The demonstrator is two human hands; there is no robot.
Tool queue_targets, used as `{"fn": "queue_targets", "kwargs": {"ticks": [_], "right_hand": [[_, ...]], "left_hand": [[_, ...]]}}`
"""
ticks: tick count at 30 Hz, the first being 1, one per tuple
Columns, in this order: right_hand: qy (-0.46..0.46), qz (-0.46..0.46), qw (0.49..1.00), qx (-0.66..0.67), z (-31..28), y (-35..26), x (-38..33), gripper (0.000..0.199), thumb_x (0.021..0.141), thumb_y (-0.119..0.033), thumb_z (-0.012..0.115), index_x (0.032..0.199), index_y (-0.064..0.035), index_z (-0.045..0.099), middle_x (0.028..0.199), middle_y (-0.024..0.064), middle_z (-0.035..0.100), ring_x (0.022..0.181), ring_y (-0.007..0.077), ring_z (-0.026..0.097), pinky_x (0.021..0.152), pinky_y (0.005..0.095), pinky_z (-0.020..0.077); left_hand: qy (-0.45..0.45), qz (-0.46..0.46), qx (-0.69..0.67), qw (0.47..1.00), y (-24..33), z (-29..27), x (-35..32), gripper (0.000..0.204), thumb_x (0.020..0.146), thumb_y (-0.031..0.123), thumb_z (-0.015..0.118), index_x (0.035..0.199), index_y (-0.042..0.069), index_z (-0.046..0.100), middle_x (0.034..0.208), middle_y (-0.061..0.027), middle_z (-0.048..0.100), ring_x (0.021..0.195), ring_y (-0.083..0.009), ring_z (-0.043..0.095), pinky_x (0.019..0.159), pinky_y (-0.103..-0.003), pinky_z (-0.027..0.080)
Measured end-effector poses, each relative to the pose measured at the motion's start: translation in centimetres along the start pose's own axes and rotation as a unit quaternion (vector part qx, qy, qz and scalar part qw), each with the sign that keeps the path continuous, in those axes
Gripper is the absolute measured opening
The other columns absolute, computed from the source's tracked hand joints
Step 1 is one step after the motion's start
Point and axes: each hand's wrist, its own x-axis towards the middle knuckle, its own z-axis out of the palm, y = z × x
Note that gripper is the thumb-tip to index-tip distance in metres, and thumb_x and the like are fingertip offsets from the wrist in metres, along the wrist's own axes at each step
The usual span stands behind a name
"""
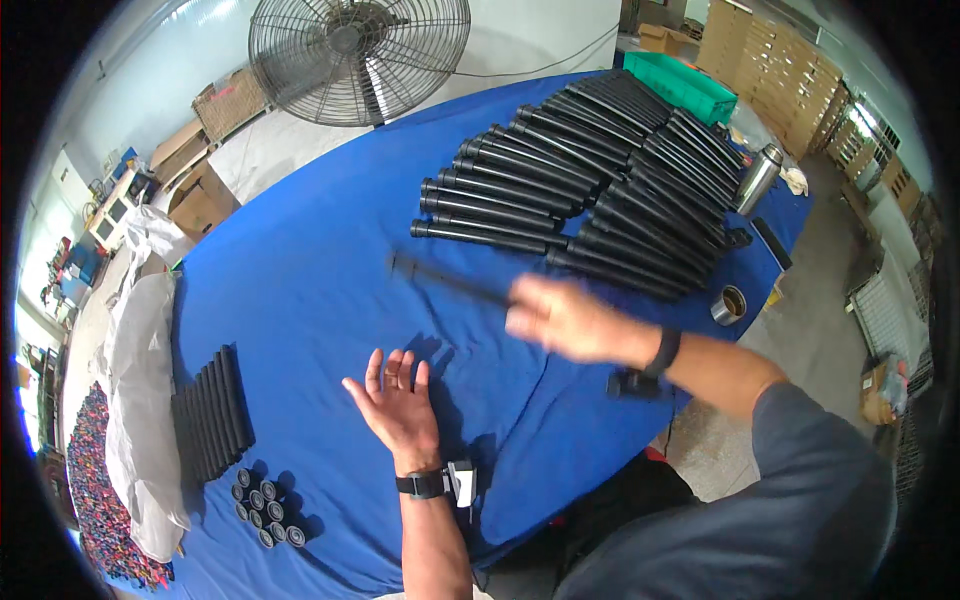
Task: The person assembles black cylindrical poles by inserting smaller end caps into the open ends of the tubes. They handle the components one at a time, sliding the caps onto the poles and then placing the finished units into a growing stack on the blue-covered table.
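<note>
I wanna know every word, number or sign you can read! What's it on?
None can be read.
Stacked cartons: any print is too small.
Metal flask: no readable writing.
Black tube in the right hand: too blurred to tell.

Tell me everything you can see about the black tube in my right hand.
The black tube is long, slender and straight, with a thicker section near its far left end. Motion blur hides its finer detail, and whether it is plastic or metal can't be told. It slants, the far end higher in the picture, over the blue cloth. Your right hand grips its near end, which the fingers cover. Your left hand isn't touching it.
</note>
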Motion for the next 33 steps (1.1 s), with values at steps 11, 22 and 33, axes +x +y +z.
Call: {"fn": "queue_targets", "kwargs": {"ticks": [11,22,33], "right_hand": [[0.243,0.064,0.928,-0.274,-17.6,17.1,12.6,0.036,0.093,-0.028,0.068,0.109,0.0039,0.065,0.111,0.0276,0.068,0.108,0.0426,0.065,0.092,0.0503,0.0503],[0.244,0.066,0.908,-0.335,-16.2,20.1,16.7,0.033,0.090,-0.027,0.073,0.099,0.0041,0.068,0.100,0.0297,0.070,0.100,0.0463,0.067,0.088,0.0525,0.0522],[0.259,0.077,0.885,-0.380,-15.9,20.2,16.2,0.029,0.085,-0.017,0.073,0.110,-0.0025,0.067,0.110,0.0262,0.067,0.107,0.0469,0.064,0.093,0.0555,0.0512]], "left_hand": [[-0.083,-0.007,0.098,0.992,-1.3,-2.0,1.5,0.042,0.104,0.044,0.057,0.114,0.005,0.067,0.108,-0.0092,0.067,0.108,-0.0243,0.062,0.094,-0.041,0.051],[-0.091,0.003,0.132,0.987,-1.0,-1.8,1.1,0.036,0.105,0.039,0.056,0.112,0.005,0.067,0.107,-0.0086,0.068,0.107,-0.0229,0.063,0.095,-0.040,0.050],[-0.090,-0.001,0.133,0.987,-0.7,-1.9,1.1,0.033,0.104,0.036,0.059,0.112,0.005,0.068,0.107,-0.0087,0.068,0.108,-0.0226,0.063,0.095,-0.040,0.051]]}}
